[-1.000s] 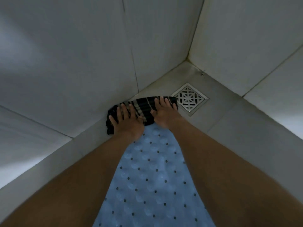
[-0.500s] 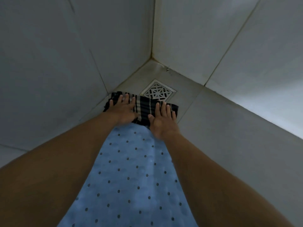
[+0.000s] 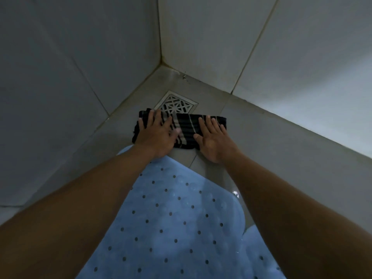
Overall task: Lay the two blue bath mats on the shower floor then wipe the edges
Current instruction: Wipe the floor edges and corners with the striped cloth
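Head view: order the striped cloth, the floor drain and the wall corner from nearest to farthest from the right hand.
1. The striped cloth: directly under the right hand, touching its fingers.
2. The floor drain: just beyond the cloth, toward the hand's left.
3. The wall corner: farthest, behind the drain where the two walls meet.

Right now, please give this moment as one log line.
left hand, right hand: flat on striped cloth | striped cloth: at drain grate | blue mat: laid

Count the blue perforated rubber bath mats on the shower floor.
2. One blue perforated bath mat lies in the lower middle, just short of the dark striped cloth; a second blue mat shows only as a sliver at lower right, mostly hidden by an arm.
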### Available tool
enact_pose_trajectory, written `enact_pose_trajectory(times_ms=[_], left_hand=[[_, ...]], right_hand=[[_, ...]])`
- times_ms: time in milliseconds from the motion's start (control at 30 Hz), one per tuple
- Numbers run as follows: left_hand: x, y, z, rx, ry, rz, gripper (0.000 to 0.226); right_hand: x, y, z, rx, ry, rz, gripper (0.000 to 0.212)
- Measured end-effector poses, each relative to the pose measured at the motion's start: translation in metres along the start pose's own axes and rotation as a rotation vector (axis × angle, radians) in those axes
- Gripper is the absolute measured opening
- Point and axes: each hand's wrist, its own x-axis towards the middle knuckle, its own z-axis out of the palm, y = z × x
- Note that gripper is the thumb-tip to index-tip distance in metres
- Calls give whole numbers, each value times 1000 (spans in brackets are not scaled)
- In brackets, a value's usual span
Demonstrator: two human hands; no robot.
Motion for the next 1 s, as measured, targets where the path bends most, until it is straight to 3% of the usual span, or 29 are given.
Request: enact_pose_trajectory(times_ms=[233,467,600,733,900,1000], left_hand=[[2,9,16,48,-30,-30,63],[3,8,15,68,-41,-37,64],[5,8,6,67,-134,-45,65],[6,21,1,20,-186,-87,66],[-2,58,17,33,-94,-159,64],[-1,92,29,-8,-44,-250,65]], right_hand=[[2,-15,-3,60,68,76,65],[5,-23,-5,94,-32,166,69],[4,-24,-15,34,-183,201,73],[2,-5,-26,80,-212,160,74],[-7,33,-14,63,-58,72,76],[2,67,-23,9,-65,-8,74]])
